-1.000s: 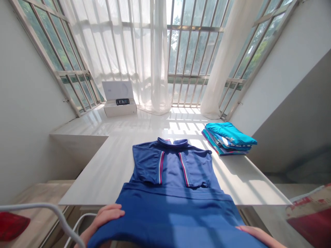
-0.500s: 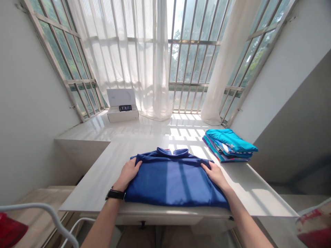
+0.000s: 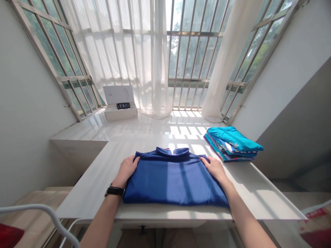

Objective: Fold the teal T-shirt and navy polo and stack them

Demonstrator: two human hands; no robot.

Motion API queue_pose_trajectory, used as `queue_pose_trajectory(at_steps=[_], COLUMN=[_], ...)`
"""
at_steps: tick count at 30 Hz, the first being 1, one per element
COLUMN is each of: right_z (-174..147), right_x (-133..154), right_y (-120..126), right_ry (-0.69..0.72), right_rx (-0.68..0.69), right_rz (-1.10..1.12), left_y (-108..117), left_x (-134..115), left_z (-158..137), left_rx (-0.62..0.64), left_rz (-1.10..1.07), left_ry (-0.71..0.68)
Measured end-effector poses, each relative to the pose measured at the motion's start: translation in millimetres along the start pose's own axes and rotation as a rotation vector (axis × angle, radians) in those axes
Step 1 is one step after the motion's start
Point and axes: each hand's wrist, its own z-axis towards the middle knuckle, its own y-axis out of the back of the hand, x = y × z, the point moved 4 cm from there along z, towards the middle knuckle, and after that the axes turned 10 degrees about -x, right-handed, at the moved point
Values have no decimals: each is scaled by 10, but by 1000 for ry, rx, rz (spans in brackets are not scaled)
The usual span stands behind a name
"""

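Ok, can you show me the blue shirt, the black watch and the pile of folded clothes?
Blue shirt (image 3: 176, 181): head view, on the middle of its folded cloth.
Black watch (image 3: 116, 191): head view, on its band.
Pile of folded clothes (image 3: 232, 137): head view, on its turquoise top layer.

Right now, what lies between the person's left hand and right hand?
The folded blue garment spans from left hand to right hand in the head view.

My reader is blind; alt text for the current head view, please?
Left hand and right hand hold the far corners of a folded blue shirt on a white table. Folded clothes lie stacked at right; an open white box stands farther back, left.
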Motion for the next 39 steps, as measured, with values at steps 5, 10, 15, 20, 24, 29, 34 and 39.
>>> queue_pose_trajectory(at_steps=[5, 10, 15, 20, 24, 29, 34, 39], right_z=[46, 91, 116, -43, -635, -1443, -1506, -952], right_x=[-37, 6, 36, 151, 470, 783, 772, 818], right_y=[-24, -36, -33, 215, 421, 128, -21, -37], right_ry=[0, 1, -22, -13, 159, 341, 363, 441], right_rx=[-5, 25, 45, -83, -247, -11, 132, 305], right_rz=[-3, -85, -117, 108, 163, 59, -56, 43], left_y=[-9, -22, 0, 88, 144, -37, -192, -230], left_x=[-4, -51, -96, -147, -394, -696, -481, -249], left_z=[79, 95, -1, -99, -172, -341, -381, -607], left_rx=[44, 34, -14, -170, -282, 2, 89, 12], left_rz=[15, 80, 134, 188, 74, -150, -54, 63], left_ry=[-31, -22, 21, -40, -376, -778, -694, -492])
